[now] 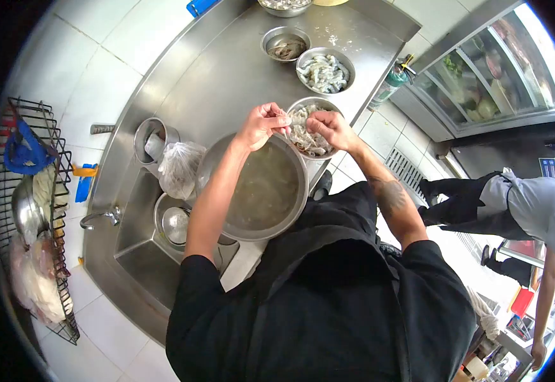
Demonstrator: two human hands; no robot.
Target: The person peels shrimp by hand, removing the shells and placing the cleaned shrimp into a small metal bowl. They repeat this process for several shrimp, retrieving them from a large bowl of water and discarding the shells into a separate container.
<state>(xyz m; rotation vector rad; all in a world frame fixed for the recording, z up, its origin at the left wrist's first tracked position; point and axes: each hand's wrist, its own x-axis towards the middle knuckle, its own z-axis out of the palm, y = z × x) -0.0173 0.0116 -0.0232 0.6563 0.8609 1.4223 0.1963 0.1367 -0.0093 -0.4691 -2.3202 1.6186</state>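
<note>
My left hand (266,127) is closed in a pinch above the rim of a large metal basin (209,167) of cloudy water. A small pale piece, apparently a shrimp, shows at its fingertips. Close beside it, my right hand (330,129) is closed over a bowl of shrimp shells (309,141); whatever its fingers grip is hidden. Beyond that bowl sits a bowl of peeled shrimp (325,73). Farther back, another metal bowl (286,44) holds darker shrimp in liquid.
A clear plastic bag (181,170) and a metal pot (155,141) stand left of the basin, near the sink (140,267) and faucet (101,218). A wire rack (61,254) hangs at left. At right are a glass-front fridge (494,70) and another person (526,204).
</note>
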